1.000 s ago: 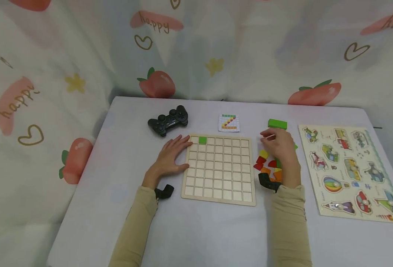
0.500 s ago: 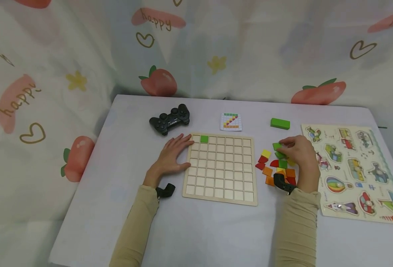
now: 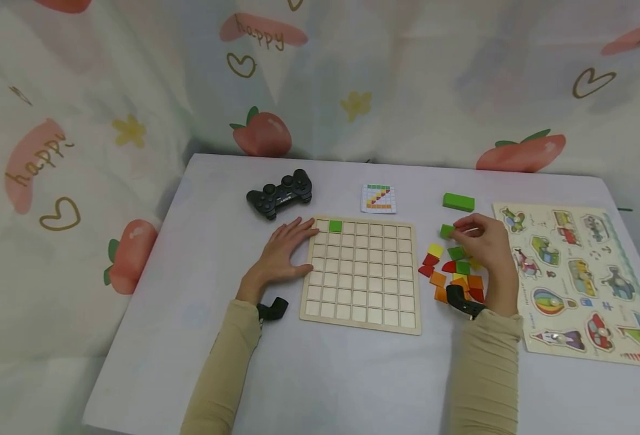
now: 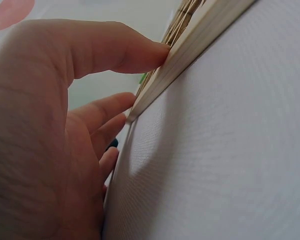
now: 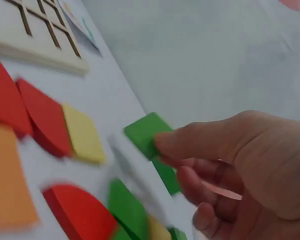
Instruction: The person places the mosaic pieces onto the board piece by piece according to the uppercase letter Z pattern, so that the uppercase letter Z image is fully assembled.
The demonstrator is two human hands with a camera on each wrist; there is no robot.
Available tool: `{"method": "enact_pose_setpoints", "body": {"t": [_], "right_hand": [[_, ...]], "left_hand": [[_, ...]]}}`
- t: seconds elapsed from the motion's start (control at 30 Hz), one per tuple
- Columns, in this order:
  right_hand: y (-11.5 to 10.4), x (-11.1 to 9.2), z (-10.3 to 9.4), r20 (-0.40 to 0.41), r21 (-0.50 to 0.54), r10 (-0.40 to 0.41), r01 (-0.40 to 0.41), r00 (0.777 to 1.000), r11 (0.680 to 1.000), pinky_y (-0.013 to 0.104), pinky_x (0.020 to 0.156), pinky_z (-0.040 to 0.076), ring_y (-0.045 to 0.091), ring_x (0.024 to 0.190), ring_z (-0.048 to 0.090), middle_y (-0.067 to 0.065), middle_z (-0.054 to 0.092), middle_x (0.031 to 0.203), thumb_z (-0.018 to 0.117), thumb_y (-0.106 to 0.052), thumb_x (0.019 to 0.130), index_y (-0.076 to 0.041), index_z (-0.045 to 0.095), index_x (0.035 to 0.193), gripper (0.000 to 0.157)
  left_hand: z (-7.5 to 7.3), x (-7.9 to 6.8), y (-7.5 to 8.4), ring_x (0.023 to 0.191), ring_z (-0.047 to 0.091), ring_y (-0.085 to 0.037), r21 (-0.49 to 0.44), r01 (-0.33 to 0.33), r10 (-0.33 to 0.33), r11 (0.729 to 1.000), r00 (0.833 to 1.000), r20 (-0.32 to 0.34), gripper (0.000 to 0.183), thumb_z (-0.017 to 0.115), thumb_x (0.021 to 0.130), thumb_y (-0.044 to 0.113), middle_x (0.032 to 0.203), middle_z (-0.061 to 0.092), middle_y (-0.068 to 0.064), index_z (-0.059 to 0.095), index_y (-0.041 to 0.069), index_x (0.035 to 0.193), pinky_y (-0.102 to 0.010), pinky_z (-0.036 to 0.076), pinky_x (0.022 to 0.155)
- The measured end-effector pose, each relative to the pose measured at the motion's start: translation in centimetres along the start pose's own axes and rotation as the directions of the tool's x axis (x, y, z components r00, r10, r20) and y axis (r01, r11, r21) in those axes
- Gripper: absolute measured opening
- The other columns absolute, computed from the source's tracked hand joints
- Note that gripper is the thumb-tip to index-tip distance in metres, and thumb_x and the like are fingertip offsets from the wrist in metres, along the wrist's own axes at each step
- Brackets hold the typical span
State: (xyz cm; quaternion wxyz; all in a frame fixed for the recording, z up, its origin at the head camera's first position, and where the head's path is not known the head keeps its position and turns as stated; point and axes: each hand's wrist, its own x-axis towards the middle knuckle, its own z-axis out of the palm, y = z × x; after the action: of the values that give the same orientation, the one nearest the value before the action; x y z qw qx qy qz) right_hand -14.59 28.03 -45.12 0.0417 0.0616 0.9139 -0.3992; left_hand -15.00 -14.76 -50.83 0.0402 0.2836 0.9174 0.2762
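My right hand (image 3: 483,241) pinches a small green square tile (image 5: 148,131) between thumb and fingers, lifted over the table. Below it lies a pile of loose green, red, yellow and orange tiles (image 3: 438,278), some of them partly behind the hand and wrist strap. With fingers spread, my left hand (image 3: 279,257) rests at the left edge of the wooden grid board (image 3: 360,327). In the left wrist view its thumb (image 4: 140,54) touches the board's side. One green tile (image 3: 335,226) sits in the board's top row, second cell from the left.
Behind the board lies a small pattern card (image 3: 378,199) with coloured squares. A black game controller (image 3: 279,194) is at the back left. A green block (image 3: 458,202) stands behind the pile. To the right lies a picture puzzle board (image 3: 561,308).
My right hand moved right to the green tiles and now has one of them pinched, lifted off the pile and shifted slightly back. The left hand stays at the board's edge.
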Motion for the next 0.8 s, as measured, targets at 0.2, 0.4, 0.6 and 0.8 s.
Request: {"method": "enact_pose_setpoints", "body": {"t": [0.2,0.4,0.6,0.8], "right_hand": [[-3.8,0.8,4.5,-0.074,0.092,-0.186,0.192,0.98,0.977,0.014,0.066,0.044,0.023,0.085,0.057,0.019,0.066,0.101,0.067,-0.018,0.093,0.002,0.069,0.107,0.024],[-8.1,1.7,9.6,0.034,0.18,-0.304,0.293,0.952,0.939,0.026,0.069,0.048,0.027,0.082,0.062,0.018,0.068,0.094,0.069,-0.01,0.09,0.001,0.07,0.1,0.015],[-9.7,2.5,12.9,0.115,0.089,-0.351,0.343,0.929,0.935,0.039,0.077,0.05,0.029,0.086,0.063,0.016,0.067,0.096,0.062,-0.01,0.093,0.0,0.069,0.103,0.016],[-9.8,2.7,14.0,0.126,-0.014,-0.33,0.334,0.936,0.943,0.042,0.077,0.049,0.028,0.089,0.062,0.014,0.064,0.101,0.067,-0.015,0.09,-0.002,0.072,0.103,0.019]], "left_hand": [[0.0,-0.2,0.1,0.15,0.014,-0.024,-0.004,0.013,-0.013,1.0,1.0,0.014,0.081,0.064,0.075,0.044,0.161,0.027,-0.001,0.044,0.015,0.148,-0.045,0.007,0.12],[-0.2,-0.1,0.4,0.15,0.013,-0.024,-0.008,0.011,-0.011,1.0,1.0,0.013,0.081,0.064,0.075,0.043,0.162,0.027,-0.001,0.044,0.015,0.149,-0.045,0.006,0.12],[-0.2,0.0,0.4,0.151,0.013,-0.024,-0.004,0.011,-0.011,1.0,1.0,0.012,0.081,0.064,0.076,0.044,0.162,0.027,-0.002,0.044,0.015,0.149,-0.046,0.006,0.12],[-0.3,0.0,0.4,0.151,0.013,-0.024,-0.007,0.014,-0.014,1.0,1.0,0.014,0.08,0.063,0.076,0.044,0.162,0.027,-0.002,0.044,0.015,0.149,-0.046,0.007,0.12]]}}
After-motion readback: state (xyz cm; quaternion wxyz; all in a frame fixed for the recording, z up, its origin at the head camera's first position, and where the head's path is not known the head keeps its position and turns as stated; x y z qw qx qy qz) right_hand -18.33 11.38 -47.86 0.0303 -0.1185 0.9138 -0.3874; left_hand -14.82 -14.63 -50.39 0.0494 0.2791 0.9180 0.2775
